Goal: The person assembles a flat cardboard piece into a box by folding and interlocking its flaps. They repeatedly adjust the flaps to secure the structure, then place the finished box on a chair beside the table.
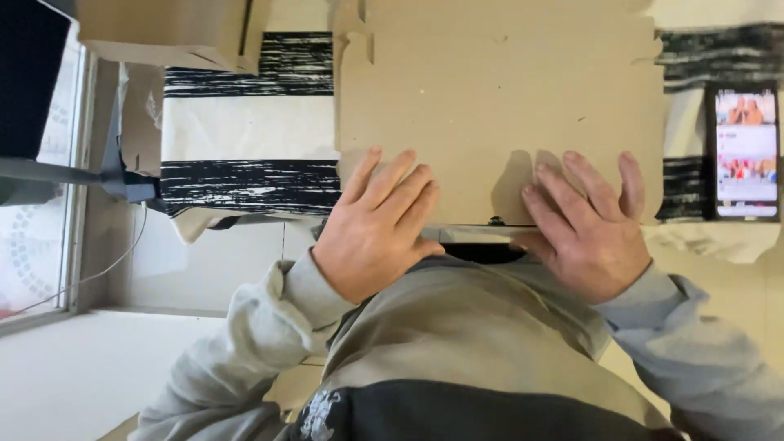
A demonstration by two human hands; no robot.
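I'm seeing soft, even daylight from the window (37, 163) on the left, short shadows under both hands, a glowing phone screen (746, 151) at right, slight overall softness.

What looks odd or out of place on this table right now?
Nothing is spilled or damaged. The flat cardboard sheet lies square under both hands; only its notched upper edges look ragged. A lit phone sits beside it.

Both hands, left (377, 222) and right (584, 224), lie flat, fingers spread, palms down.
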